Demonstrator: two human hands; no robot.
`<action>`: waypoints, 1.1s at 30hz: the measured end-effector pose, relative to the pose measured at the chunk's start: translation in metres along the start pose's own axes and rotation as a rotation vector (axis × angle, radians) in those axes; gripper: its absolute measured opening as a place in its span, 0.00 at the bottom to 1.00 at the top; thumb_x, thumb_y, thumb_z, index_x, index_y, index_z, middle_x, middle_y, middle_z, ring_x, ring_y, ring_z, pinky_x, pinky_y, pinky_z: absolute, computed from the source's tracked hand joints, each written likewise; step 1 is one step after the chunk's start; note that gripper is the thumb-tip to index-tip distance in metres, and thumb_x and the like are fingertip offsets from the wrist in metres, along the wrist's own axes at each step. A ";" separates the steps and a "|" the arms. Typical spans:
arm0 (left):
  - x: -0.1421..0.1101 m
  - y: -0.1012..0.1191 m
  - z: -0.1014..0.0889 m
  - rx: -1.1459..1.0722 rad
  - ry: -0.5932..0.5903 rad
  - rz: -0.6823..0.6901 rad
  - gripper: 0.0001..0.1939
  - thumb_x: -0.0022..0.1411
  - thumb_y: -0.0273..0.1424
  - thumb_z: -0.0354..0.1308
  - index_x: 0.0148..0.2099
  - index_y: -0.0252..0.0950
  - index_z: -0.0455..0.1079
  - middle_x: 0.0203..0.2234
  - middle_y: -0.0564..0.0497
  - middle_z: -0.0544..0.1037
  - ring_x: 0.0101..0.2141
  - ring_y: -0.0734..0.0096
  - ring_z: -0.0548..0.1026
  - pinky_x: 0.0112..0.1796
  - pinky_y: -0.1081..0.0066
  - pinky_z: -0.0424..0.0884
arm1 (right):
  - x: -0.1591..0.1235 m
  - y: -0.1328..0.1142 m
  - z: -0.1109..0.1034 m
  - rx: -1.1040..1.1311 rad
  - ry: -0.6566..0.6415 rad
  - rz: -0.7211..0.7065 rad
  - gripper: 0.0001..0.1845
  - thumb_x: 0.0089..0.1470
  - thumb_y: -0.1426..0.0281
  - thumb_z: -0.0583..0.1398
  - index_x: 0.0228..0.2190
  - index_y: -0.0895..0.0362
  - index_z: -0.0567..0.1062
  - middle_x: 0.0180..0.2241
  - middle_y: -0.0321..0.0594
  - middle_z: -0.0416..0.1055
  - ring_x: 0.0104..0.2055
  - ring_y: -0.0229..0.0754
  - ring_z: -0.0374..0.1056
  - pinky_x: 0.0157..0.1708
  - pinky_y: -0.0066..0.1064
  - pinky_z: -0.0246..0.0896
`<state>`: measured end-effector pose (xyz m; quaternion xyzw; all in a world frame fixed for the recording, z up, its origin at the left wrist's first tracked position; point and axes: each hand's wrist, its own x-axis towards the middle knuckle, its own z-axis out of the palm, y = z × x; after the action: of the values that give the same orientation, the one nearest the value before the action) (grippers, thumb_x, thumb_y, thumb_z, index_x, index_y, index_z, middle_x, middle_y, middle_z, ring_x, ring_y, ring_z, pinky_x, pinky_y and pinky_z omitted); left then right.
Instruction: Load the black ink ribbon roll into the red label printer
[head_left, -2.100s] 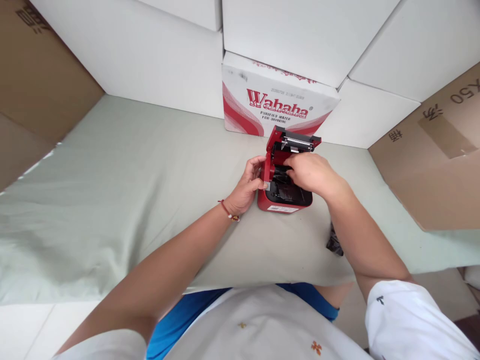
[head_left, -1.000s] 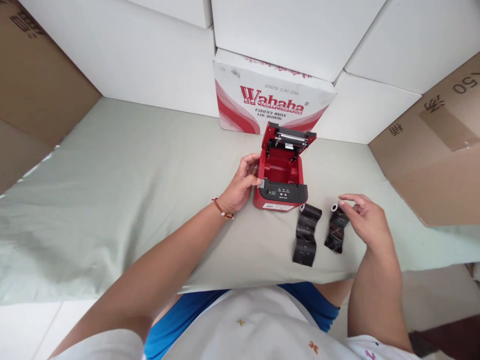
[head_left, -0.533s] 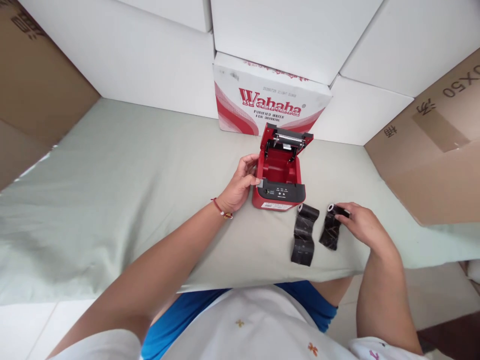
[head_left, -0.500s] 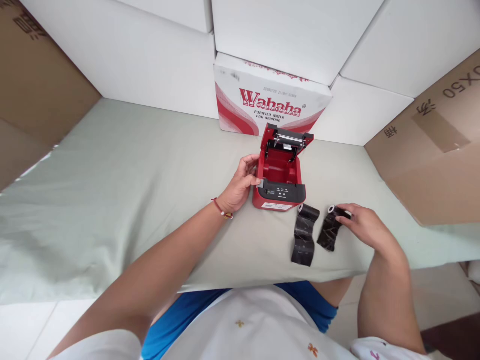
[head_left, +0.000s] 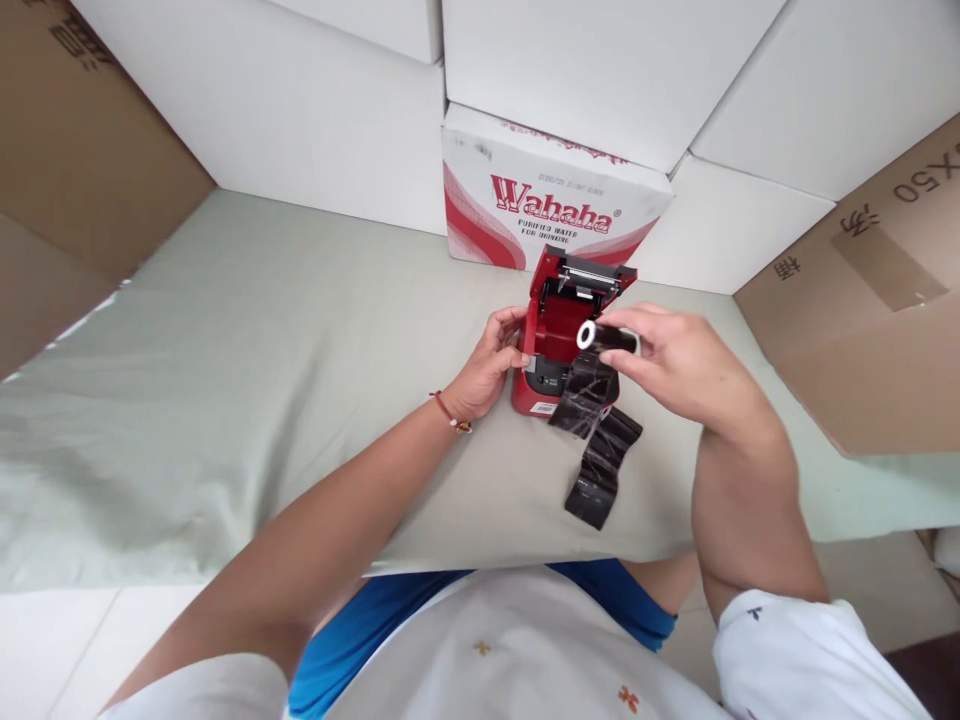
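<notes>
A small red and black label printer (head_left: 541, 335) stands on the cloth-covered table with its lid raised. My left hand (head_left: 491, 368) grips its left side, thumb at the front corner and fingers along the wall. In my right hand (head_left: 675, 362), pinched between thumb and fingers, is a roll of black film (head_left: 613, 341) with a white core. It is over the printer's open compartment, and its loose strip hangs down across the front panel. A second black film roll (head_left: 604, 465) lies on the cloth in front of the printer, its strip unrolled toward me.
Behind the printer is a white and red Wahaha carton (head_left: 555, 195), against stacked white boxes (head_left: 585, 70). Cardboard boxes flank the table at left (head_left: 82, 150) and right (head_left: 870, 300). The green cloth (head_left: 247, 330) has some wrinkles.
My right hand has lifted one black film roll off the cloth and carried it up and left over the printer. The other roll's strip has shifted slightly. My left hand stays on the printer.
</notes>
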<state>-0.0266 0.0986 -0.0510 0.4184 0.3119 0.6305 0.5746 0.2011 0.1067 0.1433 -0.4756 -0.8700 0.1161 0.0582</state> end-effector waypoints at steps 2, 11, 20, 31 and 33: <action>0.000 -0.001 0.000 -0.002 0.002 -0.002 0.34 0.52 0.35 0.70 0.62 0.49 0.69 0.67 0.52 0.74 0.71 0.53 0.67 0.72 0.52 0.64 | 0.019 -0.013 0.010 -0.163 -0.070 0.033 0.23 0.69 0.68 0.62 0.61 0.52 0.84 0.62 0.49 0.83 0.52 0.55 0.80 0.52 0.44 0.72; -0.010 0.000 0.008 0.197 0.088 0.111 0.28 0.61 0.40 0.66 0.63 0.46 0.67 0.67 0.45 0.72 0.71 0.48 0.67 0.72 0.48 0.65 | 0.062 -0.028 0.040 -0.308 -0.201 0.132 0.25 0.69 0.72 0.60 0.63 0.51 0.83 0.60 0.50 0.84 0.60 0.62 0.79 0.49 0.44 0.70; -0.037 0.009 0.028 0.872 0.012 0.608 0.17 0.67 0.44 0.66 0.56 0.49 0.82 0.55 0.43 0.81 0.66 0.38 0.72 0.71 0.34 0.62 | 0.066 -0.015 0.055 -0.249 -0.129 0.144 0.25 0.72 0.67 0.60 0.65 0.50 0.82 0.62 0.49 0.84 0.62 0.59 0.80 0.56 0.45 0.72; -0.041 0.005 0.030 0.897 -0.214 0.605 0.14 0.65 0.38 0.69 0.53 0.55 0.85 0.47 0.49 0.86 0.61 0.41 0.79 0.72 0.31 0.61 | 0.055 -0.003 0.028 -0.087 0.485 -0.052 0.28 0.80 0.60 0.50 0.67 0.54 0.80 0.68 0.52 0.78 0.71 0.59 0.71 0.73 0.54 0.62; -0.042 0.004 0.032 0.888 -0.260 0.580 0.15 0.66 0.38 0.68 0.54 0.56 0.84 0.48 0.49 0.86 0.62 0.43 0.79 0.73 0.33 0.61 | 0.062 0.005 0.033 -0.145 0.406 -0.089 0.30 0.79 0.60 0.50 0.71 0.56 0.76 0.72 0.53 0.75 0.75 0.58 0.67 0.77 0.56 0.56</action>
<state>-0.0005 0.0540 -0.0404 0.7644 0.3463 0.5136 0.1788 0.1649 0.1566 0.1091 -0.4531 -0.8667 -0.0478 0.2030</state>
